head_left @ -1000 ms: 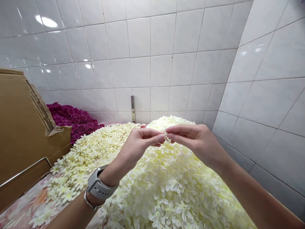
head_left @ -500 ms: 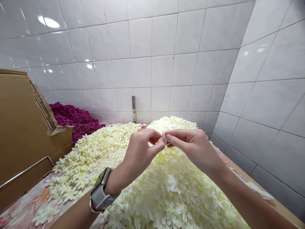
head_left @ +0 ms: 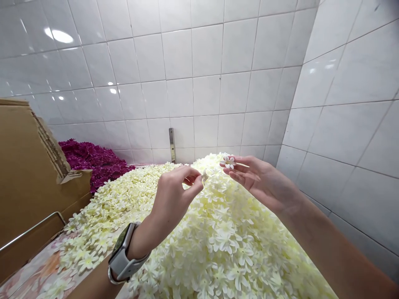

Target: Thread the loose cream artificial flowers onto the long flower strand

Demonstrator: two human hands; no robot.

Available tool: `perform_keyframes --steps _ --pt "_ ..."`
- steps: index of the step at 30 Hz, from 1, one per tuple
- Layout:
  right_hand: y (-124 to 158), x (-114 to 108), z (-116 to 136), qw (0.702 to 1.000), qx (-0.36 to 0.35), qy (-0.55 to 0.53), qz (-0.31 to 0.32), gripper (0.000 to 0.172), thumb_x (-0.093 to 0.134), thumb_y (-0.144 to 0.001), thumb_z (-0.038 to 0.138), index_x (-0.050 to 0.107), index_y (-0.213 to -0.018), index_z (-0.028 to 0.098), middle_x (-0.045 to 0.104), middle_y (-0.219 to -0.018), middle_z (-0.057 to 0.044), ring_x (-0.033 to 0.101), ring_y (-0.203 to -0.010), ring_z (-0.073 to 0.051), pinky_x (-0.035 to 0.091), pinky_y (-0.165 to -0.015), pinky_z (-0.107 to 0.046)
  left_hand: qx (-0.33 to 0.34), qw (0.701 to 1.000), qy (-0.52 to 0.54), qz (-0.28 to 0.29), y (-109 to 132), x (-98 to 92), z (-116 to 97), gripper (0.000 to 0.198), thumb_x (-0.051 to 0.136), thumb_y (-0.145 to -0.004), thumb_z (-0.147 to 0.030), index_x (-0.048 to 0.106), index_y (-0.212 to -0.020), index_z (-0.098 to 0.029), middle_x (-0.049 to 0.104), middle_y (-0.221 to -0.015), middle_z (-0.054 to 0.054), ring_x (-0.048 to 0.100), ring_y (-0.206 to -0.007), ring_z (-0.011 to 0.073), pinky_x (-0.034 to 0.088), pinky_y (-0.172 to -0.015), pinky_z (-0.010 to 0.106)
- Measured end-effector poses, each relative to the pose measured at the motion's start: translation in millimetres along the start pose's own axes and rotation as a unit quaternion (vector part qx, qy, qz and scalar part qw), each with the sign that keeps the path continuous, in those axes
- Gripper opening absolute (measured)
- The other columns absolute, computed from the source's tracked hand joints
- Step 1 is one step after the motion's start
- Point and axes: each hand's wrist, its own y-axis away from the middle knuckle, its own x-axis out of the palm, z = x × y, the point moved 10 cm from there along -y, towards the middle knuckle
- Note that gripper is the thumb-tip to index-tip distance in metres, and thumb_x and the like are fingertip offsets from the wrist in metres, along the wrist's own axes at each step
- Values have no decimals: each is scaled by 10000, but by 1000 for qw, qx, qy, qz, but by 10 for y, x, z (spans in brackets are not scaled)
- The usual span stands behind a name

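My left hand (head_left: 177,195) is closed in a pinch, with a small white petal piece (head_left: 204,177) between thumb and index finger. To its right, my right hand (head_left: 258,178) has its fingers fairly spread, and a small white artificial flower (head_left: 229,162) rests at the index and middle fingertips. A gap separates the two hands. Below and around them rises a big heap of white and pale yellow artificial flowers (head_left: 229,236). A watch (head_left: 124,253) with a light band is on my left wrist.
Purple flowers (head_left: 96,160) are piled at the back left, beside a torn cardboard box (head_left: 28,153). A metal rod (head_left: 31,230) runs along the box. A metal strip (head_left: 172,145) stands against the tiled wall (head_left: 179,50). Tiles also close off the right side.
My hands were together at the fingertips and have moved apart. The right hand has opened out to the right, showing the white flower at its fingers; the left keeps its pinch.
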Motion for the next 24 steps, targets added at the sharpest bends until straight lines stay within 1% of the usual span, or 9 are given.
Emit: perform_keyframes --steps 2,5,7,10,13,15,17,21,24 --pt "3 7 14 1000 -9 17 12 129 751 -645 211 700 -755 171 657 -893 -51 637 -878 -185 562 -796 -228 -2 1000 1 0 -1 2 2 109 584 -762 -159 631 -665 -180 691 -653 5 628 -604 146 477 -611 258" --pt "-5 -16 24 999 -20 45 14 185 774 -601 177 707 -773 178 661 -826 -40 639 -823 -172 560 -714 -205 -3 1000 3 2 2 -1 0 112 586 -763 -158 636 -664 -175 694 -653 8 627 -606 145 481 -611 258" --pt "-30 -47 36 998 -34 46 11 166 774 -600 202 711 -751 175 658 -784 -40 639 -780 -164 556 -672 -196 -2 1000 3 2 3 -13 -2 113 584 -772 -173 644 -676 -174 698 -666 12 630 -618 148 488 -618 259" --pt "-82 -120 77 996 -70 49 5 162 797 -589 256 710 -694 168 660 -788 -39 645 -795 -173 562 -747 -234 -7 1000 4 -5 -3 -59 15 109 582 -779 -189 659 -704 -168 711 -696 19 639 -637 147 497 -623 254" --pt "-123 -253 136 991 -104 82 -29 245 843 -560 323 709 -693 166 677 -801 -48 658 -821 -205 554 -842 -319 -15 1000 11 -23 -20 -157 37 101 595 -771 -196 674 -726 -154 722 -711 25 646 -637 143 505 -625 246" --pt "-145 -339 202 984 -125 111 -65 309 868 -524 356 705 -697 159 682 -774 -58 665 -805 -219 555 -852 -348 -19 999 21 -35 -33 -235 43 104 599 -768 -202 677 -720 -155 723 -698 23 646 -624 139 509 -617 237" --pt "-187 -364 263 978 -131 134 -88 353 887 -488 360 704 -702 147 683 -752 -66 669 -772 -219 564 -839 -348 -22 998 33 -44 -42 -308 48 110 598 -768 -208 676 -708 -159 722 -688 19 648 -617 137 511 -606 228" --pt "-371 -217 317 974 -115 177 -77 361 905 -468 312 691 -682 114 676 -715 -85 661 -662 -193 584 -775 -332 -28 997 48 -54 -49 -401 49 112 599 -762 -208 678 -699 -158 723 -688 20 651 -618 136 510 -600 218" --pt "-523 -66 304 970 -105 213 -55 343 899 -494 309 660 -637 108 653 -654 -74 637 -592 -166 584 -702 -313 -30 996 54 -62 -51 -446 44 109 600 -757 -204 680 -696 -162 725 -692 19 654 -618 140 510 -595 223"
